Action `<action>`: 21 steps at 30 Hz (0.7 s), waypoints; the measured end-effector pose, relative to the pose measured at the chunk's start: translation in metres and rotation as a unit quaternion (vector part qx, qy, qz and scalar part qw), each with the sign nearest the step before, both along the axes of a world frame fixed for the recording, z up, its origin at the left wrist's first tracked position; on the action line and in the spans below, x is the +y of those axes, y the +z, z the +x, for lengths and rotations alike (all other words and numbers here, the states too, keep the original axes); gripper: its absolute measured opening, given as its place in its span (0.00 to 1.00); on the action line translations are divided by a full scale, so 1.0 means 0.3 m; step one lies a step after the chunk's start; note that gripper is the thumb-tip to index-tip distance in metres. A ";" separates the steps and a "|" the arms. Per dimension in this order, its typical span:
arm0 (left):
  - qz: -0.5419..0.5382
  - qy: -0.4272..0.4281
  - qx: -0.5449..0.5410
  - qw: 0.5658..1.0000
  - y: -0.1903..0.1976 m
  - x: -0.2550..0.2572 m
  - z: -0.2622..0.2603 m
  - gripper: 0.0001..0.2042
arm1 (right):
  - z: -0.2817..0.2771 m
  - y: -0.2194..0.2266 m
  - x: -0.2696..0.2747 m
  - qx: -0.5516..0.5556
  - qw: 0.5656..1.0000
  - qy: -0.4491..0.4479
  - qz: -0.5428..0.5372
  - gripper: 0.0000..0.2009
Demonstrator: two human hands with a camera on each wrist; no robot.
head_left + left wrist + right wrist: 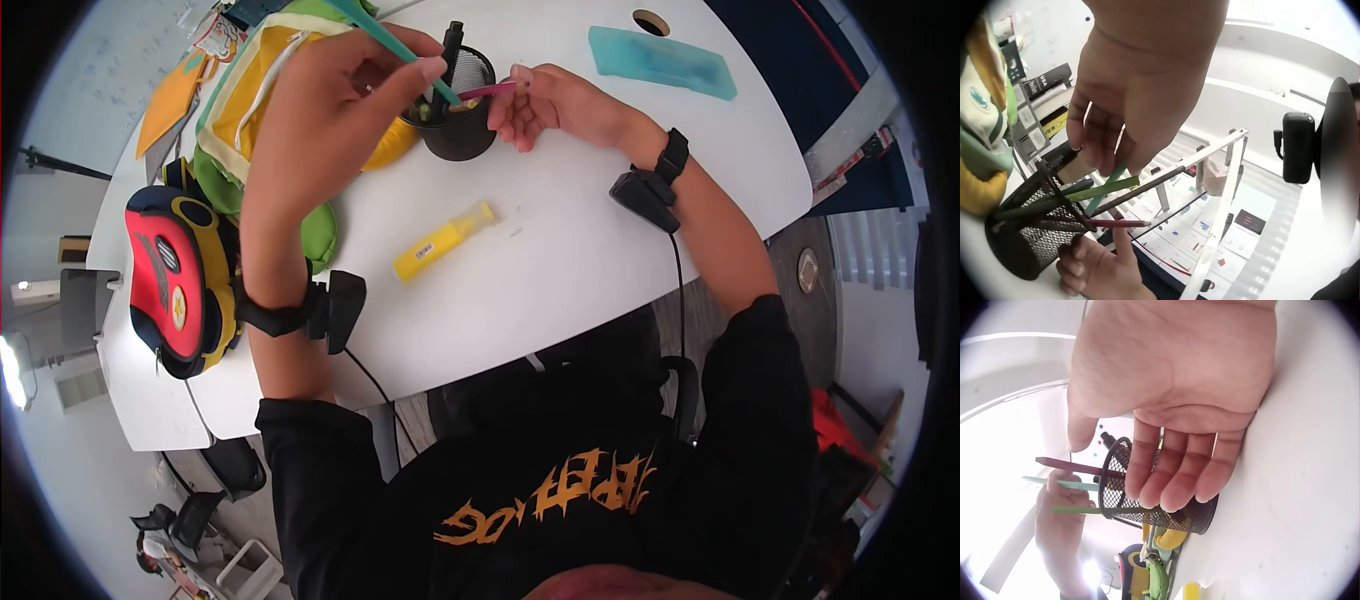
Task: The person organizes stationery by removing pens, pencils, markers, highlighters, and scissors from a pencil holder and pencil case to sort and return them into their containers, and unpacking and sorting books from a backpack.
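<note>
A black mesh pen cup [462, 140] stands on the white table [560, 240], holding several pencils and a black marker [452, 45]. My left hand [330, 115] is above the cup and pinches a teal pencil [395, 42] between thumb and fingers, its lower end inside the rim. Beside the cup, my right hand [575, 108] has its relaxed fingers against the mesh side, the thumb held apart. A dark red pencil [1075, 466] leans out of the rim toward that thumb. In the left wrist view a green pencil [1107, 187] crosses near the teal one.
A yellow tube with a clear end [440, 243] lies in front of the cup. Left are a red car-shaped case [170, 275] and a green and yellow bag [255, 85]. A translucent teal case [660, 62] lies at back right, near a round table hole [650, 22].
</note>
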State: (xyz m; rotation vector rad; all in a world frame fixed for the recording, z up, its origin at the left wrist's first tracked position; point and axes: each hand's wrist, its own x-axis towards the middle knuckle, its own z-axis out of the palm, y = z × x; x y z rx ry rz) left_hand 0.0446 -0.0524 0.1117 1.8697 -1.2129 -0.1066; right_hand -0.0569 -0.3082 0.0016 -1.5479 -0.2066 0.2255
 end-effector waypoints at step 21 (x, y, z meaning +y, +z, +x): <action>0.087 0.021 -0.082 0.993 0.044 0.005 0.008 0.11 | -0.068 0.062 0.116 -0.172 0.917 0.056 -0.354 0.19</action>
